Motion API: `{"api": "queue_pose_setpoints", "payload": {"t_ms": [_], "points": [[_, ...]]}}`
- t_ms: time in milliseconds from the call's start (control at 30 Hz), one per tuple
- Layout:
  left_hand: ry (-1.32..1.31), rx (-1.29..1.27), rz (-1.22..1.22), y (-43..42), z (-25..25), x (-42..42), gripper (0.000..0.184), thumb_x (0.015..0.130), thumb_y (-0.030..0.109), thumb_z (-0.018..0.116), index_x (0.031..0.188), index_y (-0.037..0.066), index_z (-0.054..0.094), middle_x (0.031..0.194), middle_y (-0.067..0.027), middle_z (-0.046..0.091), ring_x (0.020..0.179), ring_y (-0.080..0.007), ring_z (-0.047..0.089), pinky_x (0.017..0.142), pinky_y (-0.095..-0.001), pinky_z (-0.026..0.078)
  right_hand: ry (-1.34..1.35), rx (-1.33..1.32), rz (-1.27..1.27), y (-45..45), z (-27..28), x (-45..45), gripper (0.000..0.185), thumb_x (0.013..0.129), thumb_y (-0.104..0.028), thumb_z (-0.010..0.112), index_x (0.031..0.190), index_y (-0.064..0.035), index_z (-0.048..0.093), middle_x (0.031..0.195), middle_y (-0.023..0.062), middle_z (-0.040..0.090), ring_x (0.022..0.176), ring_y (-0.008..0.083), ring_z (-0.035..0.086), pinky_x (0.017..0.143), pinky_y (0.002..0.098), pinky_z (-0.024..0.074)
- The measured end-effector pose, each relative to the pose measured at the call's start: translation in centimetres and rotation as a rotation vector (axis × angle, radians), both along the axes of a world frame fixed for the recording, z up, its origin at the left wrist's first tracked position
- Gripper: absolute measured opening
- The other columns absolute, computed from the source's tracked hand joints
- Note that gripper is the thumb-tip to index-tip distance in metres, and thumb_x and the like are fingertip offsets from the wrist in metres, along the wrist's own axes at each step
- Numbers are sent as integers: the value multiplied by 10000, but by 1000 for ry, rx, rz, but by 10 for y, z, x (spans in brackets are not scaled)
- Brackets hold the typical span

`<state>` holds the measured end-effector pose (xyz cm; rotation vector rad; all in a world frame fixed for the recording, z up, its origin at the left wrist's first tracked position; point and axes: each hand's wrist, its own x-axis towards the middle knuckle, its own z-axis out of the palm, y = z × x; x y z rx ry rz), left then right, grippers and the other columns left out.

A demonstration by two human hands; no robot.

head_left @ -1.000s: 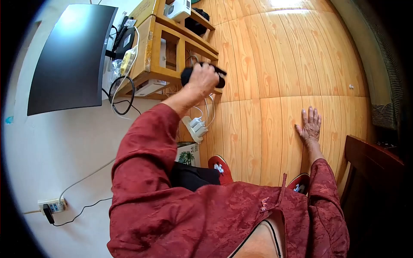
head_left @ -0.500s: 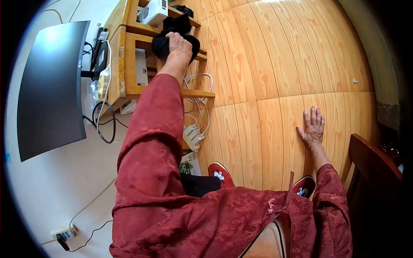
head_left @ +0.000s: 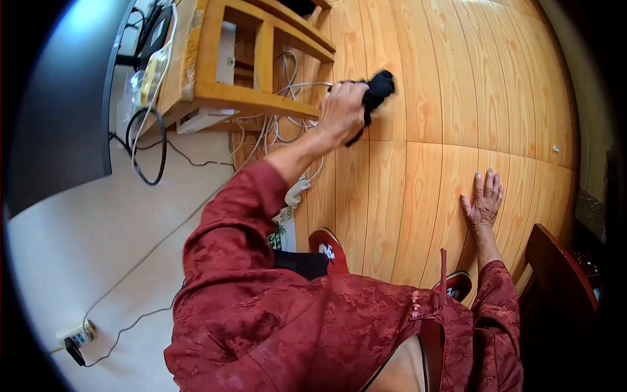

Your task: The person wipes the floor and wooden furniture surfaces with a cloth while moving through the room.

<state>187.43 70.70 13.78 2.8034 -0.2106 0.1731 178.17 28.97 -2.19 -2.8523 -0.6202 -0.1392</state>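
Black cloth [head_left: 379, 91] is bunched in our left hand [head_left: 344, 108], whose fingers curl closed around it. A dark clump sticks out past the knuckles to the far right, and a narrow strip slants down on the near side; we cannot tell whether any of it touches the floor [head_left: 437, 98]. Further right and nearer to us, our right hand [head_left: 482, 204] is spread palm down, apparently flat on the floorboards, its fingers straight and slightly apart, the thumb out to the left.

For edges, we have the monitor [head_left: 59, 117] at the far left, then the wooden bench [head_left: 255, 100], whose lower rail ends just left of our left hand. White cables [head_left: 266, 130] tangle beneath that rail and near our left wrist. The floorboards stretch between our two hands and on to the far side, with a small white object [head_left: 556, 149] lying on the right. A dark red wooden chair [head_left: 565, 261] bounds the near right, close to our right forearm.

The cloth lies left of our right hand, farther from us and well apart from it.
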Motion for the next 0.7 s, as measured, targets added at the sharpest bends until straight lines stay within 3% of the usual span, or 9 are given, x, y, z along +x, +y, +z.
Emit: {"api": "queue_pose_setpoints", "payload": {"t_ms": [100,233,333,433,467,567,700], "points": [[20,-97,-67,5,68,-64,344,750,-15,558,1092,21,584,1019,-163,625,994,-366,563,860,-425,467,0,-21,12,0,1,0,815,804,-408,662,1483,-167,283,1561,138,193,1444,345,157,1164,515,115],[-302,50,-66,44,133,-115,430,670,-32,578,1091,47,608,992,-143,611,978,-356,568,880,-438,454,-43,-49,12,-1,-5,0,817,814,-450,641,1489,-176,271,1564,130,186,1444,339,151,1166,512,114],[-602,168,83,73,154,-107,446,707,-22,578,1145,56,608,1090,-184,564,1045,-378,516,938,-480,411,-34,-69,10,-1,-5,0,788,840,-474,608,1490,-178,275,1563,130,188,1439,339,163,1163,510,121],[-800,458,136,90,121,-80,437,760,18,598,1186,112,621,1310,-243,401,1151,-436,410,978,-536,355,-62,-83,30,-1,-3,1,776,849,-497,586,1486,-176,282,1559,131,198,1437,341,168,1161,507,126],[-810,518,126,91,103,-76,450,760,64,635,1193,188,635,1373,-256,314,1175,-456,376,951,-544,353,-62,-94,31,0,-4,1,776,848,-501,584,1485,-175,283,1559,131,200,1436,343,169,1161,507,126],[-671,610,73,89,54,-81,434,779,104,631,1182,265,640,1387,-142,380,1187,-410,399,792,-539,360,-36,-137,20,-2,-5,0,778,850,-502,579,1486,-170,278,1558,137,195,1436,345,163,1161,508,126],[-289,362,7,97,-15,-90,377,796,146,603,1156,252,639,1343,-60,448,1185,-352,408,771,-541,378,19,-179,14,2,3,-1,777,849,-483,583,1485,-160,276,1555,154,186,1435,355,157,1161,508,126]]}}
